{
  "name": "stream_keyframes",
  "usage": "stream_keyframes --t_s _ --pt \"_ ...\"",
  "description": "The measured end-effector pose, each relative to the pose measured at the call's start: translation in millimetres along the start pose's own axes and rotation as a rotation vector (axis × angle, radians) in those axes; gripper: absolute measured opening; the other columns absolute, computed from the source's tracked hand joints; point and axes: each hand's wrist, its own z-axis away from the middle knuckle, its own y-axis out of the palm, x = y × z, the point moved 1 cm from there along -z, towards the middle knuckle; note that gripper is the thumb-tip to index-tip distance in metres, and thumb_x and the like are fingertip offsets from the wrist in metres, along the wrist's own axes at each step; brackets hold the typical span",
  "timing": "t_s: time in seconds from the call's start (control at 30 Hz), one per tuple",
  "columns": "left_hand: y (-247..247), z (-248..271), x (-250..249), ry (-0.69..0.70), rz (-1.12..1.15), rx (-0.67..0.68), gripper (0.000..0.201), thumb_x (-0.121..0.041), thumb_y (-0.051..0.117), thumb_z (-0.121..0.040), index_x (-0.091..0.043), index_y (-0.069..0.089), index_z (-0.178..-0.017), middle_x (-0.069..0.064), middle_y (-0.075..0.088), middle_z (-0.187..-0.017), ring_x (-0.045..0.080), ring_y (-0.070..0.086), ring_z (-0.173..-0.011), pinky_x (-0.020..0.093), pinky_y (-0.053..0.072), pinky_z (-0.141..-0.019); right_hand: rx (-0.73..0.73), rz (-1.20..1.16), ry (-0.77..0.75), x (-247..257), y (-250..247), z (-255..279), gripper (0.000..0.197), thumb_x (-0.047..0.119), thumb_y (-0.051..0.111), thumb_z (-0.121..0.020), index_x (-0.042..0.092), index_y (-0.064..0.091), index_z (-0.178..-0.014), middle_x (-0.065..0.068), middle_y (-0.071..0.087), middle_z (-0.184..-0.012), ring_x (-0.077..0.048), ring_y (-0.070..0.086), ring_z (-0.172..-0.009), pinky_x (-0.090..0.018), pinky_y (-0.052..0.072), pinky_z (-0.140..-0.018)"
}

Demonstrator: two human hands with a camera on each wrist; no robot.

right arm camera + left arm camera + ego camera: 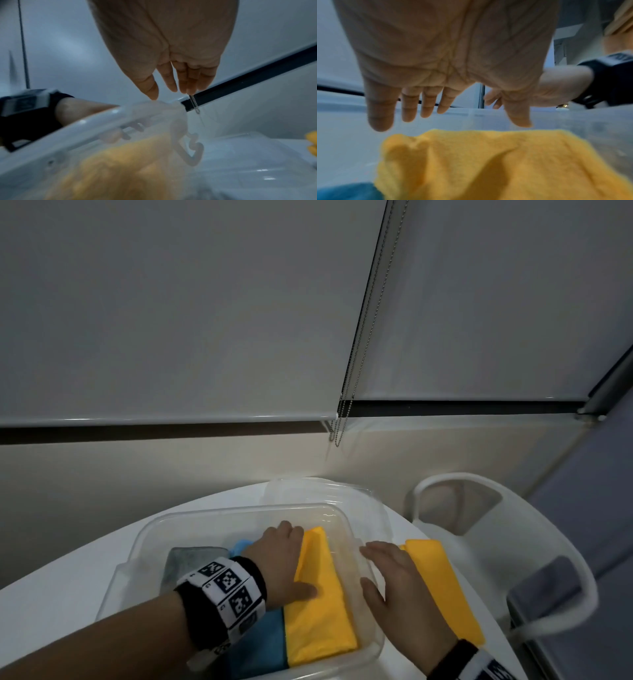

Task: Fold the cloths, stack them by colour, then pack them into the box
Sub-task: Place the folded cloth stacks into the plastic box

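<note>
A clear plastic box stands on the white table. Inside it lie a grey cloth at the left, a blue cloth in the middle and a folded yellow cloth at the right. My left hand is inside the box, with its thumb lying on the yellow cloth's left part. In the left wrist view its fingers are straight and spread above the yellow cloth. My right hand hovers open by the box's right rim, beside a second folded yellow cloth on the table.
The box's clear lid lies just behind the box. A white chair with a grey seat stands close to the table's right edge. A blind's bead chain hangs at the wall behind.
</note>
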Motion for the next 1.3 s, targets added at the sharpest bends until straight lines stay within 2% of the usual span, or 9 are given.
stream_keyframes --t_s 0.1,0.2,0.43,0.7,0.8,0.93,1.1,1.23,1.3 --pt "10.8 -1.3 -15.7 0.073 -0.114 0.178 0.136 -0.088 0.054 -0.056 -0.015 -0.010 -0.152 0.004 -0.011 -0.159 0.031 -0.005 -0.147 0.047 0.011 -0.120 0.024 -0.050 0.100 -11.5 4.5 -8.0 0.055 0.032 0.053 -0.095 0.020 0.032 -0.145 0.008 0.035 -0.140 -0.007 0.036 -0.129 -0.012 0.026 -0.106" --pt "34.0 -19.4 -20.6 0.045 -0.206 0.282 0.143 -0.088 0.057 -0.055 -0.017 -0.026 -0.147 0.005 -0.029 -0.155 0.034 -0.022 -0.143 0.053 -0.002 -0.118 0.075 -0.095 0.144 -12.9 14.7 -16.5 0.057 0.032 0.048 -0.097 0.018 0.026 -0.148 0.003 0.036 -0.141 -0.011 0.041 -0.126 -0.020 0.034 -0.105" --pt "79.0 -42.0 -21.1 0.008 -0.317 0.228 0.142 -0.083 0.062 -0.058 -0.014 -0.022 -0.149 0.009 -0.028 -0.155 0.034 -0.022 -0.143 0.052 -0.015 -0.114 0.058 -0.152 0.166 -16.5 30.6 -17.8 0.053 0.027 0.043 -0.099 0.019 0.024 -0.148 0.006 0.045 -0.131 -0.008 0.043 -0.119 -0.017 0.035 -0.098" --pt "72.1 -38.9 -11.0 0.031 -0.279 0.321 0.145 -0.093 0.049 -0.053 -0.010 -0.022 -0.148 0.008 -0.024 -0.157 0.028 -0.021 -0.145 0.049 -0.010 -0.116 0.065 -0.231 0.159 -16.2 28.3 -16.4 0.050 0.029 0.042 -0.099 0.024 0.025 -0.145 0.007 0.053 -0.116 -0.007 0.052 -0.105 -0.021 0.043 -0.091" --pt "61.8 -24.2 2.4 0.005 -0.347 0.379 0.139 -0.085 0.055 -0.062 -0.006 -0.020 -0.147 0.012 -0.024 -0.156 0.029 -0.018 -0.145 0.052 -0.008 -0.116 0.077 -0.276 0.175 -15.6 27.1 -15.3 0.051 0.029 0.043 -0.099 0.025 0.023 -0.146 0.008 0.055 -0.112 -0.005 0.054 -0.101 -0.021 0.045 -0.090" --pt "67.2 -17.0 8.6 0.023 -0.536 0.364 0.138 -0.092 0.043 -0.061 -0.002 -0.013 -0.149 0.015 -0.016 -0.158 0.030 -0.014 -0.146 0.062 -0.014 -0.111 0.081 -0.307 0.185 -16.9 28.7 -14.9 0.050 0.028 0.044 -0.099 0.023 0.024 -0.145 0.007 0.058 -0.104 -0.005 0.058 -0.094 -0.024 0.048 -0.085" --pt "74.2 -25.7 -5.6 -0.049 -0.606 0.334 0.093 -0.061 0.035 -0.093 -0.002 -0.007 -0.150 0.015 -0.013 -0.159 0.030 -0.010 -0.147 0.073 -0.014 -0.103 0.094 -0.294 0.215 -17.7 29.5 -14.9 0.050 0.029 0.043 -0.099 0.024 0.024 -0.145 0.006 0.059 -0.108 -0.007 0.058 -0.096 -0.024 0.047 -0.086" --pt "78.2 -27.2 -6.0 -0.096 -0.617 0.362 0.117 -0.076 0.047 -0.079 -0.005 -0.014 -0.150 0.013 -0.020 -0.157 0.030 -0.011 -0.147 0.075 -0.010 -0.102 0.101 -0.291 0.225 -19.5 31.0 -15.3 0.051 0.030 0.043 -0.098 0.024 0.024 -0.145 0.005 0.061 -0.102 -0.010 0.059 -0.092 -0.026 0.048 -0.083" --pt "77.5 -23.8 -8.8 -0.124 -0.601 0.365 0.113 -0.071 0.048 -0.082 -0.004 -0.011 -0.150 0.014 -0.016 -0.158 0.029 -0.010 -0.147 0.073 -0.011 -0.104 0.107 -0.297 0.230 -20.3 31.5 -15.0 0.052 0.029 0.043 -0.098 0.023 0.024 -0.145 0.004 0.061 -0.100 -0.011 0.059 -0.090 -0.027 0.048 -0.081"
